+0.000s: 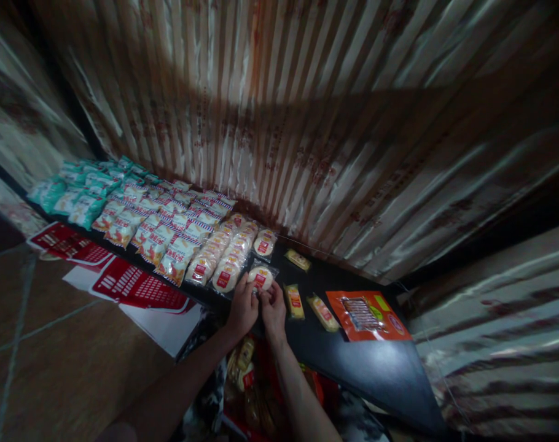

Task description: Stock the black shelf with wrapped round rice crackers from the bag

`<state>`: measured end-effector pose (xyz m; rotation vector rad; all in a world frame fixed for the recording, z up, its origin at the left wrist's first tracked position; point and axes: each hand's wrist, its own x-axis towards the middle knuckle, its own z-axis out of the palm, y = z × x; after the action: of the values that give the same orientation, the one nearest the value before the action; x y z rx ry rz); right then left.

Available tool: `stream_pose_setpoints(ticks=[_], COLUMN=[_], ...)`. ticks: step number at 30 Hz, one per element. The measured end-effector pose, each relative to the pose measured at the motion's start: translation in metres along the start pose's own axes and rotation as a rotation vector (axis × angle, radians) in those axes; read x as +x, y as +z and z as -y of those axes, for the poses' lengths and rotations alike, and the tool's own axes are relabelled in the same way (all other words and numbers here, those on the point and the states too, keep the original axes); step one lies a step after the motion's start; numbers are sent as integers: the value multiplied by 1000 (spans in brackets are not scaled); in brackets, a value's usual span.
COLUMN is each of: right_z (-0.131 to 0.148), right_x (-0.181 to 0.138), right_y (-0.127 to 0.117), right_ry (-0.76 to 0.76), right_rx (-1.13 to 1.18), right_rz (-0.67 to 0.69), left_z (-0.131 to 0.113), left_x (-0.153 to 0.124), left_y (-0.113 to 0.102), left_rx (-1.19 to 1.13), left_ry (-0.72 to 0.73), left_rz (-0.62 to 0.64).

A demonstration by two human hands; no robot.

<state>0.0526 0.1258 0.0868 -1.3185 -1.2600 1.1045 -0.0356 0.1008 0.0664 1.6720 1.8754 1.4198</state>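
Between my hands is a round packaged cracker (260, 278) in a clear wrapper with a red label, at the front of the black shelf (376, 368). My left hand (243, 310) pinches its left edge. My right hand (273, 309) pinches the right edge, thumb and fingers close together. To the left stand rows of the same packaged crackers (227, 274), overlapping one another. Another single cracker pack (265, 244) lies just behind the held one. Right of my hands lie small yellow snack packs (295, 301), set apart from each other.
White snack bags (173, 258) and teal bags (86, 209) fill the shelf's left part. An orange packet (369, 315) lies at the right. Below my arms is a container with more packs (246, 353). Red baskets (141, 283) sit under the left edge. A pleated curtain (270, 123) hangs behind.
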Motion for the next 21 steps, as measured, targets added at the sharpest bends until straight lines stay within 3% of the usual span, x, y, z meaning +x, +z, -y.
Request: stream_pose_setpoints(ticks=[14, 21], right_z=[-10, -7], right_x=[43, 55], right_y=[12, 15], right_ry=[-70, -55], right_rx=[-78, -107], right_rz=[-1, -8], left_z=[1, -2], left_x=[29, 42], left_y=[16, 17], left_rx=[95, 106], left_ry=[91, 67], left_rz=[60, 60])
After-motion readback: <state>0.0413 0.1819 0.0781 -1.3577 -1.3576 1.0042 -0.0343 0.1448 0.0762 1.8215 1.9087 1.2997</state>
